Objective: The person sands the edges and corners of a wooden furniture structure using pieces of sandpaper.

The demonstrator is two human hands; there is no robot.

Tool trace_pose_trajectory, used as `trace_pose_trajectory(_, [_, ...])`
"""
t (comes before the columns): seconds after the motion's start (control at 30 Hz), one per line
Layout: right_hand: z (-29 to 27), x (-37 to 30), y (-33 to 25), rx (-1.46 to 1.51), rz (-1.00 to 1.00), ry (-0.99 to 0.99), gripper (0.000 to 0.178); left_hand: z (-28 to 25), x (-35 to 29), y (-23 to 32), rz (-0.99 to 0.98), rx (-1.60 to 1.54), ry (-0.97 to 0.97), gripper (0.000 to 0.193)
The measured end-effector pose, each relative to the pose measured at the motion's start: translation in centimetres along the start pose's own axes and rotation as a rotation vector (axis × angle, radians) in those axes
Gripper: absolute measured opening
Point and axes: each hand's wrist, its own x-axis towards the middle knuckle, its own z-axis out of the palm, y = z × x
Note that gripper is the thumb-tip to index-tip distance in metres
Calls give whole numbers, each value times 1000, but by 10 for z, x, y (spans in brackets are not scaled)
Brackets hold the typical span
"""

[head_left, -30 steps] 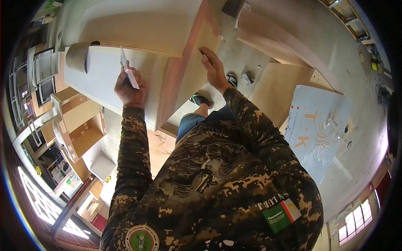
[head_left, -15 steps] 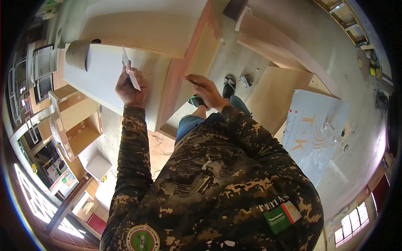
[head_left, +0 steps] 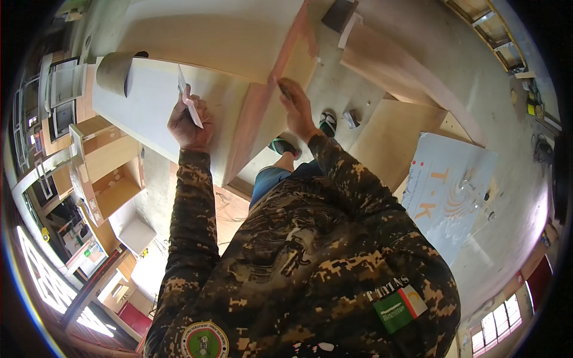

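Observation:
My left hand [head_left: 191, 125] is closed around a thin, flat plate [head_left: 192, 111], pale and pinkish, seen nearly edge-on like a putty spreader. It is held above the white-topped panel [head_left: 143, 83]. Against the edge of a wooden cabinet, my right hand [head_left: 296, 110] is closed with its fingertips at a pink-smeared strip [head_left: 253, 113]. Something small and dark shows at those fingertips; its kind is hidden. The pink smear runs along the strip up toward the far corner.
A curled tan sheet [head_left: 113, 73] stands at the panel's left end. Plywood boxes [head_left: 388, 128] and a printed grey sheet [head_left: 450, 185] lie to the right. Open wooden cabinets [head_left: 110, 173] stand at left. A small object [head_left: 350, 119] lies on the floor beside my feet.
My right hand has moved forward, away from my body, along the pink-smeared strip. The left hand still grips the flat plate in nearly the same place.

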Motion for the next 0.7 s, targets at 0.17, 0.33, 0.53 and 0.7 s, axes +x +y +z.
trace_pose_trajectory(0.17, [-19, -4, -3, 86, 87, -69, 39, 18, -3, -2, 8, 24, 46, 20])
trace_pose_trajectory(0.33, [-2, 28, -7, -22, -90, 108, 40, 16, -3, -2, 1, 43, 20, 19])
trace_pose_trajectory(0.53, [26, 37, 12, -138, -248, 153, 39, 3, 1, 1, -37, 0, -37, 34])
trace_pose_trajectory(0.7, [20, -2, 23, -275, -220, 118, 37, 6, 2, 0, -22, -4, -51, 34])
